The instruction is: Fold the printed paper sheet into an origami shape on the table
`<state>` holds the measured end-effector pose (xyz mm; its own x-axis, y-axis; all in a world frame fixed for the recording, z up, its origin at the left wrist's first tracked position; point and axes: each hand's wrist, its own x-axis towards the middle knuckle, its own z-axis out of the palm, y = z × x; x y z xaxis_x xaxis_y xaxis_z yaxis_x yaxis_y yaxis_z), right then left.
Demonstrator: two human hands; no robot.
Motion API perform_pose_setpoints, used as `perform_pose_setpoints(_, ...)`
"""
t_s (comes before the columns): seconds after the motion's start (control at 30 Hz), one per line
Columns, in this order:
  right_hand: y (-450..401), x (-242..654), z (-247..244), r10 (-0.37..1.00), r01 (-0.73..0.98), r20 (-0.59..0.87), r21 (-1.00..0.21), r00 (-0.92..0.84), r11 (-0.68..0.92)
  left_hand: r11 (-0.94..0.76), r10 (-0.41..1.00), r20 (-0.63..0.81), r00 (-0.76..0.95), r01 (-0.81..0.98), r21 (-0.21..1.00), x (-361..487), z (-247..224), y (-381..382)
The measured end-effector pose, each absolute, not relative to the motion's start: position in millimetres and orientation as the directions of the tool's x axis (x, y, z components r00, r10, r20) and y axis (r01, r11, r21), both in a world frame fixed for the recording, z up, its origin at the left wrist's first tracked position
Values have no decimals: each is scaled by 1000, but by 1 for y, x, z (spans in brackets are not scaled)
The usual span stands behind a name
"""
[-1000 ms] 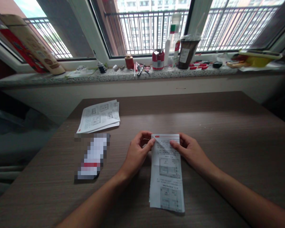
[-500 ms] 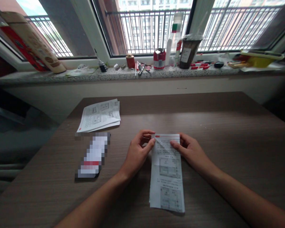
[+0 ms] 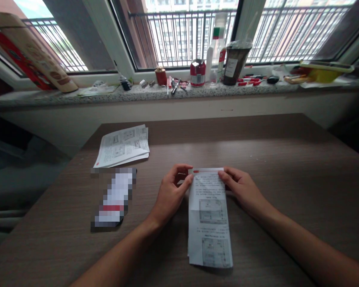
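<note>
A long folded sheet of printed paper (image 3: 211,223) lies lengthwise in front of me, with text, grey diagrams and a small red mark near its far end. My left hand (image 3: 175,185) pinches its far left corner between thumb and fingers. At the far right corner, my right hand (image 3: 239,183) grips the paper the same way, thumb on top. The near end of the sheet extends toward me over the table. Fingertips under the paper are hidden.
Another folded stack of printed paper (image 3: 122,146) lies at the table's (image 3: 287,191) back left. Nearer is a pixelated, phone-shaped object (image 3: 115,197). On the windowsill (image 3: 155,93) stand a red can (image 3: 198,73), a clear bottle (image 3: 215,56), a dark drink cup (image 3: 235,65) and a yellow container (image 3: 326,75).
My right thumb has shifted toward the far right corner of the paper. My left hand keeps its grip. The whole view has moved slightly.
</note>
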<state>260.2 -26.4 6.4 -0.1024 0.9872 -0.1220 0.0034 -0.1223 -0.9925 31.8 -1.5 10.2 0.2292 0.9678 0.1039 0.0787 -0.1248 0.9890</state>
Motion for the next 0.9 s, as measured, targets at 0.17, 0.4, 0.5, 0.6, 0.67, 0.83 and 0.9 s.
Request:
perform_pose_setpoints(0.17, -25, 261, 7, 989, 50, -107, -993, -99, -103, -103, 970, 85, 229, 71, 992, 32, 9, -1)
perform_pose_setpoints(0.4, -25, 262, 7, 989, 59, -110, -993, -94, -105, -86, 972, 71, 223, 60, 995, 32, 9, -1)
perform_pose_setpoints(0.5, -25, 261, 8, 990, 65, -111, -992, -89, -106, -84, 970, 70, 233, 51, 995, 31, 7, 0)
perform_pose_setpoints(0.6, -25, 261, 10, 991, 85, -110, -991, -83, -102, -99, 968, 84, 237, 55, 994, 31, 5, 1)
perform_pose_setpoints(0.67, -25, 261, 11, 989, 81, -119, -990, -83, -113, -106, 967, 87, 240, 67, 992, 31, 5, 1)
perform_pose_setpoints(0.83, -25, 260, 10, 989, 80, -125, -990, -78, -119, -105, 963, 82, 255, 78, 991, 31, 7, 1)
perform_pose_setpoints(0.9, -25, 261, 9, 990, 75, -120, -991, -80, -114, -101, 963, 78, 258, 74, 992, 31, 9, 0)
